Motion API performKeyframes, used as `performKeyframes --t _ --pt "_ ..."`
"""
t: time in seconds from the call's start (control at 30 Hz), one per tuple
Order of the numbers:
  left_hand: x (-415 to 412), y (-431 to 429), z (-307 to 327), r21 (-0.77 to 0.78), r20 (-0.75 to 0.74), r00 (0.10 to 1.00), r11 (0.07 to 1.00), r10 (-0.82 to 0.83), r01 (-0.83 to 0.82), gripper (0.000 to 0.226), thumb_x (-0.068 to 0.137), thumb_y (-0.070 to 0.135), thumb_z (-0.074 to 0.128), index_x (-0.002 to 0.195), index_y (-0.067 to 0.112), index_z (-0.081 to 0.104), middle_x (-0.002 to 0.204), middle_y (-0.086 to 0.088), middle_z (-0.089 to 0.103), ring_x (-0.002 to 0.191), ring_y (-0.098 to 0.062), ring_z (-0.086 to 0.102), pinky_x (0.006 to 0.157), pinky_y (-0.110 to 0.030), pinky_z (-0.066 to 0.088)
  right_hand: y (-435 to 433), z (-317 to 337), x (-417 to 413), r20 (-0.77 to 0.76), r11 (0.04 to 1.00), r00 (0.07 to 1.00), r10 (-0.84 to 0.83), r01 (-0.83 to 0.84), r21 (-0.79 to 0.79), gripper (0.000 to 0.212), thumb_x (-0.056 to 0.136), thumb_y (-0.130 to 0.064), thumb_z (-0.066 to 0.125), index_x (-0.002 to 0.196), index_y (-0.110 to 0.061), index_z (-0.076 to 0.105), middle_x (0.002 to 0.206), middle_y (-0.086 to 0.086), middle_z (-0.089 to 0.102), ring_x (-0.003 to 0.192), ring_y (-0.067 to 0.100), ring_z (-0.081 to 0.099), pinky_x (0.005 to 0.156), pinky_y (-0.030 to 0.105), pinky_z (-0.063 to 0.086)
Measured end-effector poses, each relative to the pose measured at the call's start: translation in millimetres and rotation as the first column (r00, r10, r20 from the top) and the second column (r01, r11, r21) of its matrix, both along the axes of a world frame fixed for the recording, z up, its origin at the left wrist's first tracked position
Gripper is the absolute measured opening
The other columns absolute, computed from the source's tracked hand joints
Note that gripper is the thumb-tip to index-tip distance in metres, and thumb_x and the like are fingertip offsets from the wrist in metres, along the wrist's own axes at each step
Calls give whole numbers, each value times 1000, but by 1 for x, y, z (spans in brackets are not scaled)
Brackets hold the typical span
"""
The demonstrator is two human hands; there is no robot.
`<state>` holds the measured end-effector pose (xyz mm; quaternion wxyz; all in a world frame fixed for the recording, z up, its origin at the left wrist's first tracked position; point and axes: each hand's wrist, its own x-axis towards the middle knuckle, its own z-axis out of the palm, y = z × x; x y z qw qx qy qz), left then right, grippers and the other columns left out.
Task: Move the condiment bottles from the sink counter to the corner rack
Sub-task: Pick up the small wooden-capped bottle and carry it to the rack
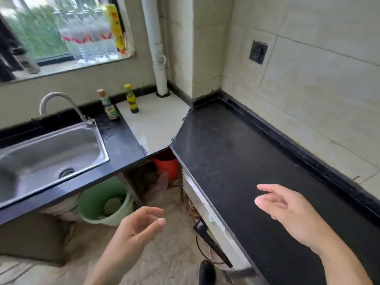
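Well beyond both empty hands, bottles

The sink runs off the frame at nine o'clock, and both forearms are cut off at six o'clock. Labels on the two bottles at eleven o'clock are too small to read. The window at ten o'clock is blurred.

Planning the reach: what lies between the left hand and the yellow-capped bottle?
In the head view, only open floor space, then bare white corner counter separates left hand from yellow-capped bottle.
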<state>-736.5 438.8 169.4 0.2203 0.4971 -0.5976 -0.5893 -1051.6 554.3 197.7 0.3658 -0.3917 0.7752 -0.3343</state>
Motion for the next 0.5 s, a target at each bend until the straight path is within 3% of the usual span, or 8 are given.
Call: performKeyframes --t 0.1,0.2,0.27,0.37,0.5 --pt "23 -34 -2 -7 20 990 990 140 -139 55 48 71 79 90 35 74 89 -18 74 78 -24 66 79 -45 53 -61 -12 7 12 996 996 89 -89 2 34 84 -46 66 117 -44 60 102 -18 70 94 -3 65 90 30 51" --pt "32 -74 0 -64 72 964 966 255 -251 17 75 43 78 88 33 74 86 -14 75 77 -22 67 77 -39 51 -127 -24 14 25 981 980 195 -195 5 35 84 -48 65 119 -43 58 103 -18 70 98 -1 64 91 31 52" --pt "27 -101 1 -93 90 955 957 282 -274 7 84 26 76 90 25 74 86 -12 76 81 -26 71 78 -40 52 -170 -27 18 39 968 967 250 -251 -1 36 85 -48 64 120 -43 57 103 -16 70 99 1 64 91 31 53" --pt "11 -136 9 -80 94 968 971 232 -225 24 78 38 75 97 25 72 89 -4 76 81 -16 71 75 -30 51 -235 -28 25 61 947 945 320 -320 -10 37 86 -46 64 122 -41 56 102 -16 70 97 0 64 87 27 53" --pt "21 -168 6 0 96 968 973 231 -232 26 79 38 75 101 24 71 93 -6 75 79 -7 68 76 -22 50 -310 -24 41 77 908 905 417 -418 -15 39 85 -48 64 122 -41 56 103 -15 69 100 3 64 91 30 53"
